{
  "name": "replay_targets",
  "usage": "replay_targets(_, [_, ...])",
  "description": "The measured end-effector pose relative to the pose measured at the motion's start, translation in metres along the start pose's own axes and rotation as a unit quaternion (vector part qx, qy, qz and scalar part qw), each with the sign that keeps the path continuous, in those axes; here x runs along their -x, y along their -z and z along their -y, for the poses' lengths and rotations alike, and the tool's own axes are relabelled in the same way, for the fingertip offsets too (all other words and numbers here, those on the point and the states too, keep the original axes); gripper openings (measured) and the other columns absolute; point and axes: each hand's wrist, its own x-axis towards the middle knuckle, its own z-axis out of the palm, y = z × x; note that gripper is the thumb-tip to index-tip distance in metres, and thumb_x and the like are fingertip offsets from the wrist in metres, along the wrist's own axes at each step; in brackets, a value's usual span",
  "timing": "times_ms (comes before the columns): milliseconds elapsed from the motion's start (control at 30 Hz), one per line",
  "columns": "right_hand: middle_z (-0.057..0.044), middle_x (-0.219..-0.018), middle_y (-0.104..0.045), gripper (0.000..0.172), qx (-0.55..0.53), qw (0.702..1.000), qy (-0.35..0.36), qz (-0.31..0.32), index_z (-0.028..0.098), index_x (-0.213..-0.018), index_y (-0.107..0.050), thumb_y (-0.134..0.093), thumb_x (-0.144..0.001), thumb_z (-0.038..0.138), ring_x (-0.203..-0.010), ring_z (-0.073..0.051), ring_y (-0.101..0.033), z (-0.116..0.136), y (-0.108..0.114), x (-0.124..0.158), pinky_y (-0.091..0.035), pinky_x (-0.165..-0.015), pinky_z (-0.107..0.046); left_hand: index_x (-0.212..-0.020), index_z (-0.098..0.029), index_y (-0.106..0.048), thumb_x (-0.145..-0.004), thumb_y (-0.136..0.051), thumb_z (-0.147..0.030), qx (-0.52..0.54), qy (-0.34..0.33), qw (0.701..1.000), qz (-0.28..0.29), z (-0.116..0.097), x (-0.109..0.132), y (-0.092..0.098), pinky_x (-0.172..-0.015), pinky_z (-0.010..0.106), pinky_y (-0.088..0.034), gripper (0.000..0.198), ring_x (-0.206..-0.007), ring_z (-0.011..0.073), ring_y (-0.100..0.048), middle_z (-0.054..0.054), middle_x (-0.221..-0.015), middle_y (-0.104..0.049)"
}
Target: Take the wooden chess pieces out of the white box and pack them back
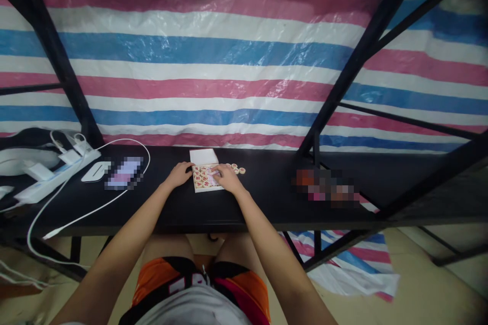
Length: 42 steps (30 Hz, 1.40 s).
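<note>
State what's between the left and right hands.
In the head view, a white box of round pieces lies between the left hand and right hand, the latter partly over it.

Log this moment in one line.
left hand: at box left side | right hand: over box | loose round pieces: right of box

pcs in box, mid-desk | lid behind box | loose pcs R of box | pwr strip far L
</note>
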Motion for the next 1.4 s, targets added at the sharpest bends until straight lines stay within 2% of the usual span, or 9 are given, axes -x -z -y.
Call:
replay_targets(133, [-0.004,-0.097,-0.066,0.016,0.024,1.0,0.01,-0.011,0.022,-0.091,-0.067,-0.061,-0.077,0.026,-0.1,-0.021,-0.054,0.006,0.002,0.002,-0.036,-0.094,-0.036,-0.118,-0.02,-0.061,-0.083,-0.051,-0.023,-0.003,0.001,1.0,0.003,-0.001,0.0,0.001,-0.098,0.036,-0.042,0.037,-0.109,0.0237,-0.057,0.009,-0.115,-0.064])
replay_targets(367, [-0.005,-0.095,-0.065,0.015,0.026,0.998,0.038,-0.047,0.021,-0.093,-0.065,-0.054,-0.082,0.021,-0.099,-0.022,-0.052,0.01,0.006,0.001,-0.037,-0.093,-0.036,-0.119,-0.02,-0.061,-0.082,-0.052,-0.023,-0.003,0.009,1.0,0.01,-0.003,-0.001,0.002,-0.097,0.036,-0.043,0.037,-0.108,0.0241,-0.057,0.009,-0.115,-0.064])
replay_targets(633, [-0.005,-0.103,-0.062,0.015,0.02,0.999,0.043,-0.006,0.021,-0.09,-0.064,-0.053,-0.08,0.017,-0.1,-0.02,-0.053,0.001,0.002,0.002,-0.036,-0.093,-0.034,-0.117,-0.021,-0.062,-0.082,-0.052,-0.022,-0.01,0.0,1.0,0.003,-0.002,-0.001,0.002,-0.096,0.036,-0.044,0.037,-0.105,0.0238,-0.058,0.008,-0.111,-0.065])
replay_targets(800, [-0.005,-0.093,-0.062,0.013,0.029,0.999,0.045,0.006,0.019,-0.089,-0.061,-0.049,-0.083,0.017,-0.091,-0.019,-0.054,0.002,0.0,0.002,-0.039,-0.086,-0.032,-0.119,-0.02,-0.061,-0.082,-0.051,-0.022,-0.008,-0.004,1.0,0.007,-0.001,-0.001,0.002,-0.097,0.035,-0.043,0.037,-0.107,0.0236,-0.058,0.009,-0.113,-0.064])
replay_targets(900, [-0.007,-0.096,-0.062,0.018,0.064,0.996,0.067,0.003,0.019,-0.092,-0.06,-0.048,-0.081,0.01,-0.095,-0.021,-0.053,0.006,0.0,0.002,-0.038,-0.089,-0.035,-0.119,-0.018,-0.06,-0.082,-0.051,-0.022,-0.007,-0.001,1.0,0.005,-0.001,0.0,0.001,-0.096,0.036,-0.043,0.038,-0.108,0.0247,-0.057,0.01,-0.113,-0.064])
replay_targets(1033, [-0.009,-0.103,-0.059,0.026,0.07,0.993,0.091,-0.022,0.02,-0.1,-0.06,-0.048,-0.081,0.008,-0.096,-0.023,-0.052,0.011,0.005,0.004,-0.041,-0.089,-0.036,-0.118,-0.02,-0.061,-0.082,-0.052,-0.022,-0.002,-0.001,1.0,-0.003,-0.001,0.002,0.001,-0.096,0.037,-0.043,0.037,-0.107,0.0248,-0.057,0.009,-0.114,-0.064])
replay_targets(1200, [-0.007,-0.098,-0.057,0.023,0.016,0.992,0.098,-0.077,0.021,-0.091,-0.062,-0.042,-0.086,0.011,-0.098,-0.02,-0.054,0.013,0.009,0.007,-0.043,-0.09,-0.033,-0.118,-0.022,-0.061,-0.083,-0.051,-0.022,-0.002,0.003,1.0,0.001,0.0,0.001,0.001,-0.098,0.037,-0.042,0.036,-0.109,0.0237,-0.056,0.007,-0.116,-0.063])
replay_targets(1300, [-0.007,-0.106,-0.056,0.019,-0.031,0.991,0.08,-0.103,0.022,-0.093,-0.063,-0.047,-0.086,0.016,-0.099,-0.018,-0.055,0.011,0.008,0.006,-0.045,-0.089,-0.032,-0.117,-0.023,-0.061,-0.083,-0.051,-0.023,-0.005,0.004,1.0,0.006,0.001,-0.001,0.0,-0.099,0.036,-0.041,0.036,-0.111,0.0235,-0.056,0.007,-0.117,-0.063])
replay_targets(1400, [-0.009,-0.121,-0.051,0.019,-0.07,0.983,0.022,-0.168,0.021,-0.099,-0.063,-0.049,-0.086,0.025,-0.102,-0.018,-0.055,0.001,0.012,0.005,-0.048,-0.084,-0.03,-0.118,-0.022,-0.061,-0.083,-0.051,-0.023,-0.004,0.002,1.0,0.01,0.002,-0.002,-0.001,-0.098,0.036,-0.042,0.037,-0.11,0.0234,-0.056,0.007,-0.116,-0.063])
